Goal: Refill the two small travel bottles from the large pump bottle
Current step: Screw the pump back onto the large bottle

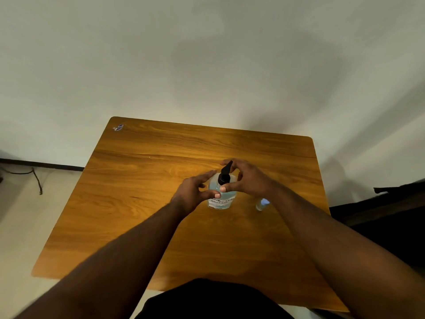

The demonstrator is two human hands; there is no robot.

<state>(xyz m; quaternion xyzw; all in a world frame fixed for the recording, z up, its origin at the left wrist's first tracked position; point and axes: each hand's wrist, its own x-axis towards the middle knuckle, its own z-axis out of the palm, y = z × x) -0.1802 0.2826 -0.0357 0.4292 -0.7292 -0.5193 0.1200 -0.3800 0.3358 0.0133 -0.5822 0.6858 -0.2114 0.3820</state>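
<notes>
A large clear pump bottle (221, 201) with pale blue liquid, a white label and a black pump head (225, 173) stands upright on the wooden table (138, 180). My left hand (195, 192) is wrapped around the bottle's left side, thumb across its front. My right hand (247, 178) is curled around the pump neck from the right, thumb touching below the collar. One small clear travel bottle (262, 204) stands just right of the big bottle, partly hidden under my right wrist. I see no second small bottle.
A small sticker (118, 127) sits at the table's far left corner. A white wall rises behind the table. A black cable (36, 178) lies on the floor at left. Dark furniture (391, 215) stands close to the table's right edge.
</notes>
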